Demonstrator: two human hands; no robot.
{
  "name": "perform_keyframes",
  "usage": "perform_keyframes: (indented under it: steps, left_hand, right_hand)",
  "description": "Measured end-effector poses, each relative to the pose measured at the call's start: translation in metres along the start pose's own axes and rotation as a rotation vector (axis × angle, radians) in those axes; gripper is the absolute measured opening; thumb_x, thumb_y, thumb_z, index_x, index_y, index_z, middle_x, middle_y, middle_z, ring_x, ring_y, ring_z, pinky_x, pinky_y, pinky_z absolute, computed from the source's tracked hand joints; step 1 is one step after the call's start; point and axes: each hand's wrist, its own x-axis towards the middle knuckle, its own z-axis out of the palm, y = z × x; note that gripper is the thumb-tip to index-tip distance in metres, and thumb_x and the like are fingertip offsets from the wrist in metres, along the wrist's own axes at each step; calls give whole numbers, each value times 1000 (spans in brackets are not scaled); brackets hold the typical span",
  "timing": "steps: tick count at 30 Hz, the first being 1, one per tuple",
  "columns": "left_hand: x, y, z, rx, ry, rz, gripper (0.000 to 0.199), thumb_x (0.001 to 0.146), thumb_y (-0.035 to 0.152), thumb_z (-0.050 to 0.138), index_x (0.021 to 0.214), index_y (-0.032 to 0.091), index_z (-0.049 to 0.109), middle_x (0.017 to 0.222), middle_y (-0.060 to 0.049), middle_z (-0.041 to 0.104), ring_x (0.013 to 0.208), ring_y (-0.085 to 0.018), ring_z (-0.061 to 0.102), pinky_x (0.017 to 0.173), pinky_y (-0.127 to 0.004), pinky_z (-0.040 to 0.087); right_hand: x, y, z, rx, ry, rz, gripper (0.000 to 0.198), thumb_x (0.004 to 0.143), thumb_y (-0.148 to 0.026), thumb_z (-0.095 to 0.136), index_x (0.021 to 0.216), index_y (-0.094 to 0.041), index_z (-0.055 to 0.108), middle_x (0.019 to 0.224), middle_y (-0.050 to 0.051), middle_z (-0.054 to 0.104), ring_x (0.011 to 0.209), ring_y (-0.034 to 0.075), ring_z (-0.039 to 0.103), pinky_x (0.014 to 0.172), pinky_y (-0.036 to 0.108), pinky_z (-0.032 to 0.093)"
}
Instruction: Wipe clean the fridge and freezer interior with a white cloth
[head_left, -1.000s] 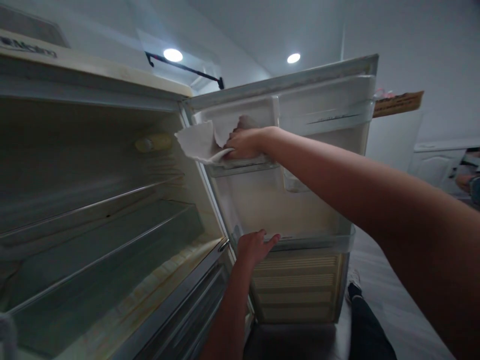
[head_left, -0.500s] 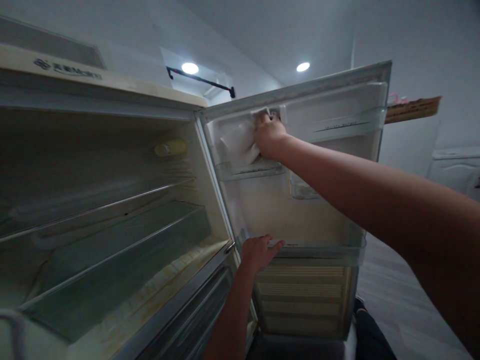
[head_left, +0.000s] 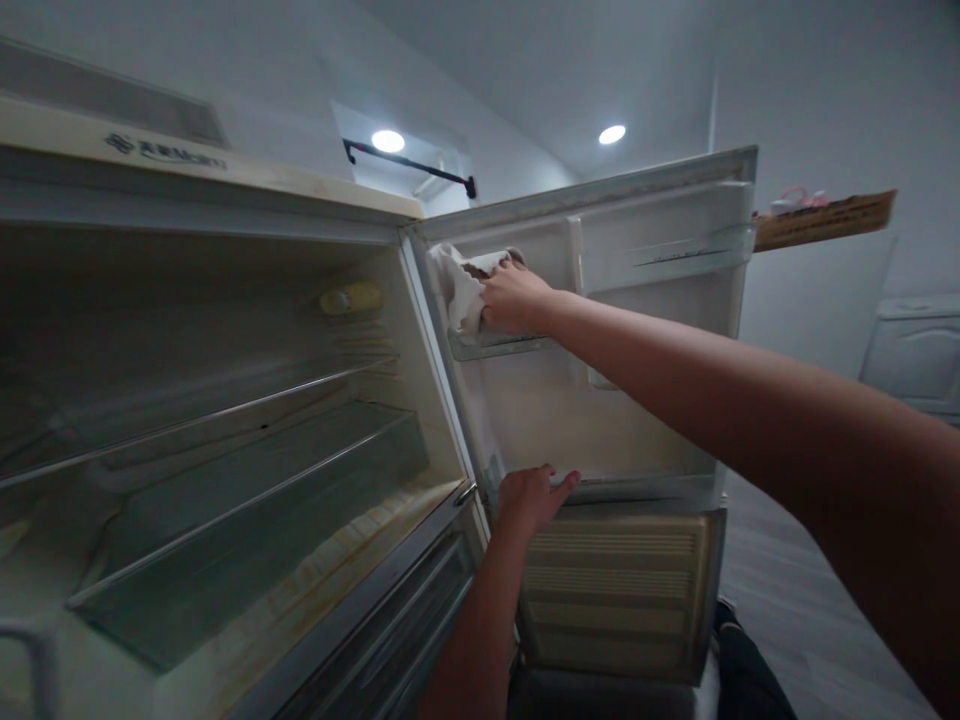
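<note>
White wipe (head_left: 465,300): above frame centre, at upper door bin (head_left: 517,345), bunched in right hand (head_left: 516,298), fingers curled over it.
Left hand (head_left: 531,498): loosely open, seemingly holding nothing, below centre.
Door (head_left: 547,415): probably part-done.
Fridge ledge (head_left: 322,580): brownish stains left, lower left of frame.

The cloth (head_left: 466,305) at the upper left corner of the off-white door (head_left: 540,410) is plain white; the lower door (head_left: 622,590) shows cream ribbing; dark lettering (head_left: 180,154) marks the cream fridge (head_left: 300,183).
</note>
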Motion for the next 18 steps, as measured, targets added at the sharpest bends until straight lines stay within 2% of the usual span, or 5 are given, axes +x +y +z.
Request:
perform_keyframes:
  steps: [2, 5, 9, 13, 18]
  left_hand:
    - [1, 2, 0, 13, 7, -4, 74, 95, 77, 23, 106, 24, 74, 99, -8, 79, 96, -28, 74, 82, -36, 52]
    - [2, 4, 2, 21, 21, -11, 73, 96, 76, 25, 107, 24, 74, 96, -9, 79, 95, -28, 74, 82, -36, 53]
    - [1, 6, 3, 34, 39, -26, 75, 95, 77, 24, 109, 24, 75, 95, -10, 79, 95, -28, 74, 84, -37, 52]
    - [0, 5, 4, 48, 49, -25, 76, 95, 77, 24, 108, 23, 75, 95, -11, 79, 94, -27, 74, 84, -36, 52]
    - [0, 2, 6, 54, 76, -1, 75, 95, 77, 24, 105, 22, 75, 93, -11, 79, 92, -26, 75, 82, -35, 52]
  right_hand:
    - [-15, -14, -5, -76, 55, -100, 39, 92, -20, 53, 126, -4, 64, 133, 17, 58, 124, 36, 54, 113, 59, 35]
    - [-39, -43, 3, -202, 38, -307, 43, 94, -24, 51, 134, -9, 61, 130, 14, 61, 122, 32, 55, 118, 57, 28]
    - [-55, -65, 32, -310, -45, -335, 38, 90, -30, 60, 123, -14, 69, 113, 12, 70, 118, 34, 58, 118, 59, 29]
    - [-54, -56, 46, -345, 93, -404, 24, 95, -20, 51, 102, -19, 75, 98, 6, 72, 112, 29, 60, 116, 61, 31]
    - [-61, -32, 46, -390, 186, -517, 29, 99, -13, 47, 110, -16, 73, 111, 9, 72, 113, 26, 61, 115, 52, 38]
